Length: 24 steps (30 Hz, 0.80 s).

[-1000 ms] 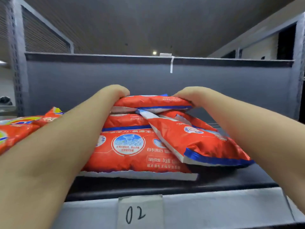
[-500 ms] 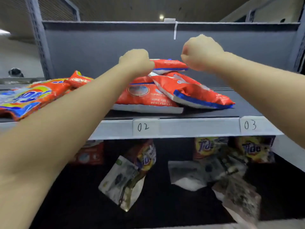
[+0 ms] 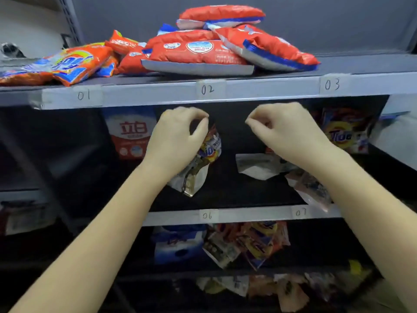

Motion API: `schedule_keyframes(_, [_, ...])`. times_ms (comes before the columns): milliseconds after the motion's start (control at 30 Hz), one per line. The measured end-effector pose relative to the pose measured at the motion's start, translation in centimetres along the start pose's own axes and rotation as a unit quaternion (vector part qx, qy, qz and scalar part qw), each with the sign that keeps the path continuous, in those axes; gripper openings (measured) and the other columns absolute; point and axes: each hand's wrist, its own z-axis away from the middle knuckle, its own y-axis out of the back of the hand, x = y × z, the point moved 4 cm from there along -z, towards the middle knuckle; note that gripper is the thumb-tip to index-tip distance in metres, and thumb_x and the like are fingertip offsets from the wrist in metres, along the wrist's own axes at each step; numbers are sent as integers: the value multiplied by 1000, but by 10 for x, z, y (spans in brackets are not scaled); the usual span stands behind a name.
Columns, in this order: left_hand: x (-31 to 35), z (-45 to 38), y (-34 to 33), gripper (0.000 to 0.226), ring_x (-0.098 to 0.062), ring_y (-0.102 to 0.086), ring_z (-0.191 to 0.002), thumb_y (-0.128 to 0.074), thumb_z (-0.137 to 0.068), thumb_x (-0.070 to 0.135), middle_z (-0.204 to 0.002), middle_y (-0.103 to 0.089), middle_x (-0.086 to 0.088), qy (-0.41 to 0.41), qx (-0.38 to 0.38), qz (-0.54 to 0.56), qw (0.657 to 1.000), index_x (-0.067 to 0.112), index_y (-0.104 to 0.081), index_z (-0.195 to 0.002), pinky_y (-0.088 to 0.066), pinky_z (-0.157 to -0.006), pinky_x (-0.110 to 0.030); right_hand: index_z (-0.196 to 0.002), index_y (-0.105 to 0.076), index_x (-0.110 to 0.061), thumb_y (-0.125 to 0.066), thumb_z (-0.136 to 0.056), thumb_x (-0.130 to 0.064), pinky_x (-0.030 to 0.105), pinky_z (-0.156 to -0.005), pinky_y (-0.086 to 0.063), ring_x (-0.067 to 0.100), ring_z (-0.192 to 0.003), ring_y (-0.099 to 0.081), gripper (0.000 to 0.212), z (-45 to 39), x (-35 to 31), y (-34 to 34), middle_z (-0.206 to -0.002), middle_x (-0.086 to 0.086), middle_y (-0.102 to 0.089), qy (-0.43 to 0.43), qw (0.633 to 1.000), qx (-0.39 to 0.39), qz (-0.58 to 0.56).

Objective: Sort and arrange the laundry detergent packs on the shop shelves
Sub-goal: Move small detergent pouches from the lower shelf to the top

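Step in hand: While both hands hang in front of the middle shelf and hold nothing, we judge the work to stand between packs, with the top stack set and the next pick not yet made.
Left hand [image 3: 178, 141]: fingers curled, thumb tip near the forefinger, nothing between them; it sits in front of a crumpled Tide pack [image 3: 204, 159].
Right hand [image 3: 291, 132]: fingers curled inward, empty, just below the lip of the top shelf [image 3: 259, 89].
Red packs [image 3: 198, 53]: piled flat near the front edge of the top shelf, above label 02 [image 3: 207, 89]; one lies on top, one leans off toward label 03 [image 3: 332, 84].
Orange packs [image 3: 67, 64]: at the left end of the top shelf, above label 01 [image 3: 83, 95], overhanging its front edge.
Middle shelf [image 3: 248, 214]: a white-and-red upright pack [image 3: 130, 134] at the back left, a Tide pack [image 3: 343, 132] at the back right, loose packs lying between.
Next move: we judge it calls for opening the fingers and taking one loose Tide pack by its body.
Doubt: whether the left hand touches the crumpled pack, we cannot tell.
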Motion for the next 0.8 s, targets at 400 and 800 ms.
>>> schedule_keyframes(400, [-176, 92, -132, 33, -27, -56, -107, -45, -98, 27, -119, -62, -11, 330, -232, 40, 914, 7, -61, -118, -39, -84, -28, -108, -67, -16, -45, -94, -24, 32, -78, -50, 22, -94, -63, 27, 52, 55, -189, -105, 3, -68, -183, 961, -205, -23])
schedule_keyframes(800, [-298, 76, -185, 67, -30, -47, -117, -19, -89, 64, -128, -57, -6, 349, -288, -120, 884, 20, -55, -125, -33, -95, -40, -108, -66, -6, -45, -98, -18, 37, -78, -48, 32, -97, -64, 26, 21, 136, -231, -108, 13, -69, -304, 952, -22, -17])
